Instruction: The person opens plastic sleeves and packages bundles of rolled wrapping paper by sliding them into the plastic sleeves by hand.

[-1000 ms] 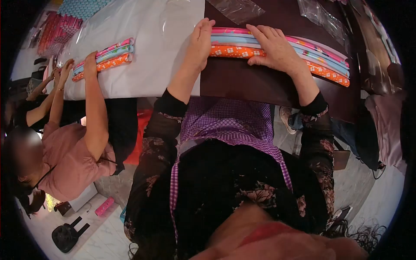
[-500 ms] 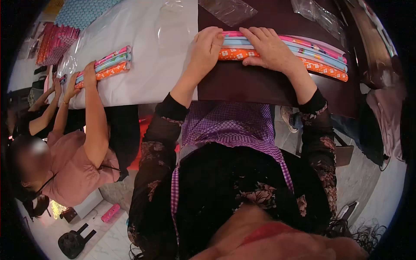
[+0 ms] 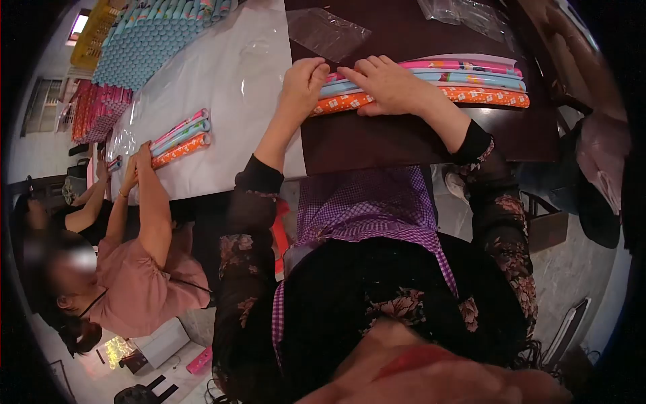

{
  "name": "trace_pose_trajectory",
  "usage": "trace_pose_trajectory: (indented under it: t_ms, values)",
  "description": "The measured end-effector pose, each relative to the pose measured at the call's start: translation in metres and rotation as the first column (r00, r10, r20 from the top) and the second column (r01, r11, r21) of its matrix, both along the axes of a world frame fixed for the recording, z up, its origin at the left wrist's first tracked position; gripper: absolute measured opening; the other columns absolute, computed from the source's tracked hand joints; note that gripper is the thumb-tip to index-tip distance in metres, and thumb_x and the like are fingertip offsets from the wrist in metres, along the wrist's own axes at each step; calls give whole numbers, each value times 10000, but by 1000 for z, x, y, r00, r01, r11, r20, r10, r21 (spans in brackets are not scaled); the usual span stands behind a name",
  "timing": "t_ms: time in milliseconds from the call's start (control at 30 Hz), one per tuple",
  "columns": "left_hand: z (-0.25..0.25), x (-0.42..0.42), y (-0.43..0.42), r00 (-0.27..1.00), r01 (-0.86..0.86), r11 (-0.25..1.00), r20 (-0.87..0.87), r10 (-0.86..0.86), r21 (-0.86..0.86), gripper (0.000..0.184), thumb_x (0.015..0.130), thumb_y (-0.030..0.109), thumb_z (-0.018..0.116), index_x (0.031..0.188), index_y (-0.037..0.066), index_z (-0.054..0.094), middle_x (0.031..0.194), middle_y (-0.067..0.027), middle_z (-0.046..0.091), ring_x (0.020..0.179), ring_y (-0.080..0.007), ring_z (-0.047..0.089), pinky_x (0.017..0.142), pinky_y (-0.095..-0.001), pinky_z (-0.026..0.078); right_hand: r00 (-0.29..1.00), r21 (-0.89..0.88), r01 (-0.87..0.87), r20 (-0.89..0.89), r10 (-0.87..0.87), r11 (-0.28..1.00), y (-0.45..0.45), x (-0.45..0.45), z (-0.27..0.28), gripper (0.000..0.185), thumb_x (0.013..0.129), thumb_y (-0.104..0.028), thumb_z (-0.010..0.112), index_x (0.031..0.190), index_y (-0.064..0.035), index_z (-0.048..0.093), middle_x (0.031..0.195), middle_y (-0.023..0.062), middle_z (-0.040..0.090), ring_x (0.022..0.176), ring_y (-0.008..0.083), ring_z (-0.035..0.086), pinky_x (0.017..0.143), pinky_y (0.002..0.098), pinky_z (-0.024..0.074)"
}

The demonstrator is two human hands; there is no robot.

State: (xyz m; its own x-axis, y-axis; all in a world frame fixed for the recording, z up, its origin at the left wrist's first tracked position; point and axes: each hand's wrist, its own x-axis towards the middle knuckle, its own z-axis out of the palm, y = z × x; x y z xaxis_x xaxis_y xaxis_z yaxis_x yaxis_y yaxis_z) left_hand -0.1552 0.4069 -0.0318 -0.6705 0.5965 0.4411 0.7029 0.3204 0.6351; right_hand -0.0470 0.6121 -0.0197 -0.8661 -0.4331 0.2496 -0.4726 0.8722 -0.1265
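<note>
Side by side on the dark table lie several rolls of wrapping paper: a pink one (image 3: 494,68), a light blue one (image 3: 481,80) and an orange one (image 3: 494,97) with white gift shapes. My left hand (image 3: 305,84) is closed round their left ends and hides them. A short way along, my right hand (image 3: 387,86) lies across the same rolls, fingers bent over the far side and thumb at the near orange one. A clear plastic bag (image 3: 330,34) lies flat just beyond my hands.
White sheeting (image 3: 249,87) covers the table's left part. A person (image 3: 148,289) there holds a similar set of rolls (image 3: 182,138). Big stacks of blue (image 3: 148,57) and pink-red rolls (image 3: 101,111) rise at the far left. More clear bags (image 3: 468,23) lie at the back.
The camera view has turned somewhat, shifting the scene. My hands stay on the rolls, with the left still at their left ends. The co-worker's hands remain on their rolls.
</note>
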Motion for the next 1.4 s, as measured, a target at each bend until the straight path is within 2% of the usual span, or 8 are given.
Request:
trace_pose_trajectory:
  t_ms: [167,433,500,733,967,1100,1167,1400]
  values:
    - [15,-36,19,988,-108,987,101,120,-118,389,944,345,570,1104,-5,627,1023,-153,647,937,-258,624,832,-334,479,999,16,40,18,-40,999,1,0,1,751,783,-384,715,1394,-75,406,1146,163,562,1094,314,523,971,395,411]
    - [-9,-80,-16,930,-140,927,-367,3,-347,496,840,379,672,1202,51,591,1226,-183,566,1102,-358,546,904,-436,450,994,-9,98,47,-97,995,15,3,1,741,765,-293,710,1394,-45,408,1098,174,574,1046,317,535,952,396,423]
    - [5,-60,-37,699,-488,784,-710,88,-383,623,790,421,708,1284,89,523,1378,-204,426,1218,-423,432,938,-537,400,989,1,135,52,-135,991,16,4,3,743,749,-259,717,1392,-46,411,1084,172,572,1031,316,537,942,392,431]
    - [31,-75,-94,648,-675,449,-762,-21,-586,658,747,412,727,1277,84,515,1448,-162,359,1331,-433,296,991,-609,316,990,-56,142,3,-142,988,18,8,6,715,742,-217,715,1375,-57,425,1077,165,569,1026,314,535,938,390,431]
    - [103,-138,-84,274,-892,377,-962,10,-250,411,827,290,662,1190,105,604,1397,-104,459,1306,-360,376,964,-580,357,986,-44,143,87,-139,989,15,7,5,711,761,-239,706,1384,-61,412,1088,164,568,1062,314,524,976,392,406]
    - [84,-109,-1,822,-248,878,-568,-32,-408,381,845,364,667,1003,18,665,1043,-123,647,972,-317,608,842,-401,472,982,-22,146,122,-142,989,13,8,7,720,764,-257,708,1389,-61,408,1112,165,564,1080,315,520,980,395,402]
    - [77,-68,40,978,78,861,-130,-165,-503,492,815,437,693,1019,-9,651,1000,-171,651,923,-355,618,822,-393,485,982,-16,145,128,-142,989,14,8,9,722,764,-259,707,1391,-61,407,1120,167,564,1085,317,520,983,395,400]
    - [5,-67,59,968,-33,798,-218,-124,-602,452,787,421,704,942,-2,674,1060,-228,624,961,-363,618,873,-417,490,986,-66,127,115,-118,990,19,6,4,728,747,-253,719,1384,-68,420,1062,168,586,1040,325,544,953,399,424]
